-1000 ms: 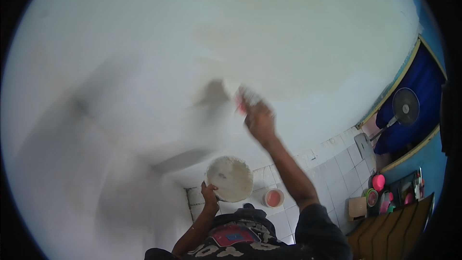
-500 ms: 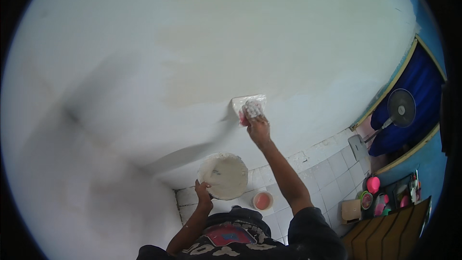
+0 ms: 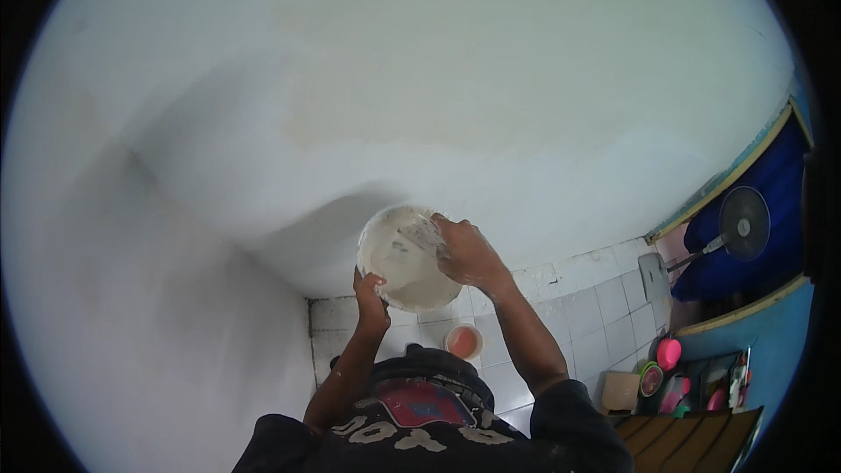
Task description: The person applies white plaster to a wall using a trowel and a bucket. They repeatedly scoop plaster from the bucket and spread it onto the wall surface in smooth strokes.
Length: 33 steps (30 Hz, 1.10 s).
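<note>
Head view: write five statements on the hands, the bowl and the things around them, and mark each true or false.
1. The left hand holds the bowl at its edge. True.
2. The right hand is pressed flat against the wall. False: the right hand is at the bowl.
3. The small tub holds something pinkish. True.
4. The fan is left of the bowl. False: the fan is to its right.
5. Blue cloth hangs behind the fan. True.

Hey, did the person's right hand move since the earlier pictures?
Yes. Judged against the beige wall patch, the right hand has moved lower, and is now at the bowl held in the left hand.
</note>
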Tool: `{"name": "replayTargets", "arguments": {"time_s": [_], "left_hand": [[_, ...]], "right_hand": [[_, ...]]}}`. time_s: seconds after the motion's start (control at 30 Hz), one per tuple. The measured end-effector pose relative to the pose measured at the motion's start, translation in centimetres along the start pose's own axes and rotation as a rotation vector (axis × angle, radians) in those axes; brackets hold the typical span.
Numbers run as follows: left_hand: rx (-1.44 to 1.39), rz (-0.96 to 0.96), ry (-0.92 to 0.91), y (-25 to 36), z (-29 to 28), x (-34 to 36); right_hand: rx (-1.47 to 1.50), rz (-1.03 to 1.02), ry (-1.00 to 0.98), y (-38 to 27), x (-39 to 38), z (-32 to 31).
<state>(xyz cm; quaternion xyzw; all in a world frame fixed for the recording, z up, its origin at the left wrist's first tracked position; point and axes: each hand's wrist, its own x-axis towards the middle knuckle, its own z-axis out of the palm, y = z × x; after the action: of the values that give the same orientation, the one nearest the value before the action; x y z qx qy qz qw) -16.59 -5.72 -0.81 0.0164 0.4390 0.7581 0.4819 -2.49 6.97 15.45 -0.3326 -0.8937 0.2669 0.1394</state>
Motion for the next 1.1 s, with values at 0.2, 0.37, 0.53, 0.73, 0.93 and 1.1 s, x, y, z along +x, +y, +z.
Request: {"name": "replayTargets", "arguments": {"time_s": [0.2, 0.37, 0.53, 0.73, 0.93, 1.1], "left_hand": [[-0.051, 0.038, 0.051, 0.8, 1.7, -1.4], [-0.019, 0.054, 0.100, 1.7, 2.3, -2.6], [0.006, 0.058, 0.126, 3.3, 2.2, -3.6], [0.026, 0.098, 0.108, 6.4, 4.4, -5.7], [0.038, 0.117, 0.055, 8.7, 5.5, -6.7], [0.061, 0.109, 0.071, 9.4, 5.5, -6.7]], "right_hand": [[-0.096, 0.014, -0.095, -2.0, -0.8, 3.6], [-0.066, -0.016, -0.026, -3.0, -0.6, 1.4], [-0.058, -0.045, -0.178, -3.9, -0.9, 1.8], [0.228, -0.231, -0.198, -6.6, -0.9, -2.4], [0.121, -0.182, 0.026, -2.0, 1.1, -0.5], [0.005, -0.093, -0.026, -6.5, 1.6, -5.1]]}}
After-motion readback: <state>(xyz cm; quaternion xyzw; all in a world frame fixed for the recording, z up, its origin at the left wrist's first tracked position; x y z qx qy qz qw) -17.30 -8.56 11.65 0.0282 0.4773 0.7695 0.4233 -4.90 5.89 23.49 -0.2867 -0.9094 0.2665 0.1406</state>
